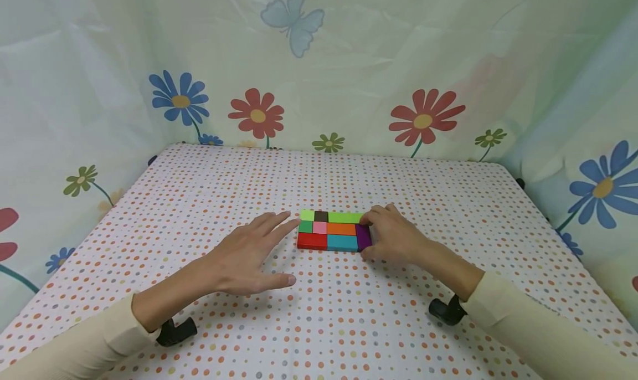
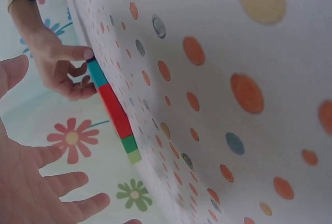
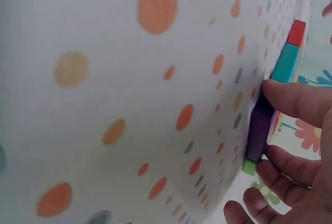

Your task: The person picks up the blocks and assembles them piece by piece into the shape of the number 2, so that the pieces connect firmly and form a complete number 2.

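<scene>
My right hand (image 1: 396, 237) pinches a purple block (image 1: 363, 237) between thumb and fingertips, at the right end of a flat rectangle of coloured blocks. Against its left side lie a teal block (image 1: 341, 242) and an orange block (image 1: 341, 229), with a long lime block (image 1: 344, 217) behind. Further left come red (image 1: 312, 240), pink (image 1: 320, 227), green (image 1: 305, 226), dark brown (image 1: 321, 216) and small light green (image 1: 307, 215) blocks. My left hand (image 1: 249, 258) is spread with fingers extended, fingertips close by the left edge of the rectangle, holding nothing.
A white cloth with coloured dots covers the table (image 1: 319, 324). Curtains printed with flowers and a butterfly (image 1: 294, 21) enclose the back and both sides. Black wrist devices (image 1: 176, 331) sit under both sleeves.
</scene>
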